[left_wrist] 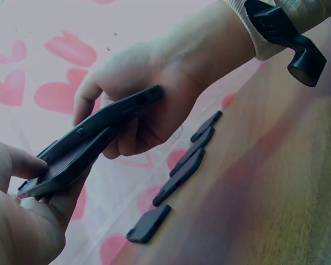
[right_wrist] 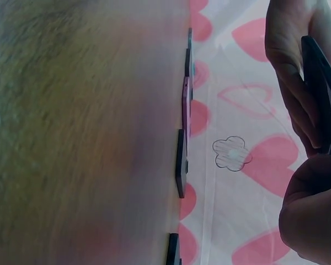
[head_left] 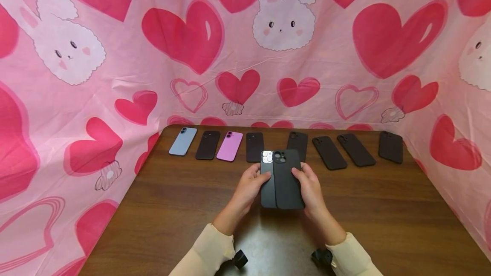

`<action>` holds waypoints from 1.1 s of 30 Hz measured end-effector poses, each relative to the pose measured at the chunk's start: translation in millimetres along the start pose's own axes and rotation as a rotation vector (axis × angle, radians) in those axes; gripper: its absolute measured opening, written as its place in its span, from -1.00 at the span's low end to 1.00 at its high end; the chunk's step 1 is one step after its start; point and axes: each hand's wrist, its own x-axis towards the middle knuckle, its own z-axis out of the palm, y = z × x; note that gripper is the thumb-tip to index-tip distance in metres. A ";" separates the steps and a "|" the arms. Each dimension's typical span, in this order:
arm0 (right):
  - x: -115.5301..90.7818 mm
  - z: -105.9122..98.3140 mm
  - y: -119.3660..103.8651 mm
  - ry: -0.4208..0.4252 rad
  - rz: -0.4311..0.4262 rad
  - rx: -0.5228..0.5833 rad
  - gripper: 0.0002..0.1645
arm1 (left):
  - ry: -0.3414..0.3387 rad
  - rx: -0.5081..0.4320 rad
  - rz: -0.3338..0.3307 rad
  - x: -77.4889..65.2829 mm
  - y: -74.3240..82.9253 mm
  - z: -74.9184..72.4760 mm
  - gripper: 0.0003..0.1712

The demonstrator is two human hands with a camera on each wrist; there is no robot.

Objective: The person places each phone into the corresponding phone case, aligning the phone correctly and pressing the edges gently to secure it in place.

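Both hands are raised over the middle of the table. My left hand [head_left: 248, 185] grips a dark grey phone [head_left: 267, 188] by its left edge, thumb on its back and silver camera block near the top. My right hand [head_left: 311, 187] holds a black phone case [head_left: 287, 184] by its right edge, thumb on its back. The case overlaps the right part of the phone. In the left wrist view the phone and the case [left_wrist: 80, 163] show edge-on between the left hand [left_wrist: 22, 221] and the right hand [left_wrist: 149, 94].
Along the table's back edge lie a light blue phone [head_left: 183, 142], a black phone [head_left: 208, 145], a pink phone [head_left: 229, 146] and another black phone [head_left: 255, 145]. Several black cases [head_left: 330, 152] lie to their right. A pink heart-print cloth [head_left: 238, 54] hangs behind the brown table [head_left: 172, 216].
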 end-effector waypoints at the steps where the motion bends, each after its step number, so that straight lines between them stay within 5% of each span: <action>1: 0.0 0.1 0.5 -0.001 -0.006 0.002 -0.78 | -0.004 -0.001 0.006 -0.5 0.2 0.6 -0.64; 7: -0.7 0.9 1.9 -0.005 -0.030 0.026 -0.81 | -0.027 -0.007 0.036 -1.5 1.6 3.7 -0.62; 33: -0.6 6.5 2.6 0.031 -0.093 -0.071 -0.65 | -0.050 -0.005 -0.012 -4.8 3.3 10.5 -0.53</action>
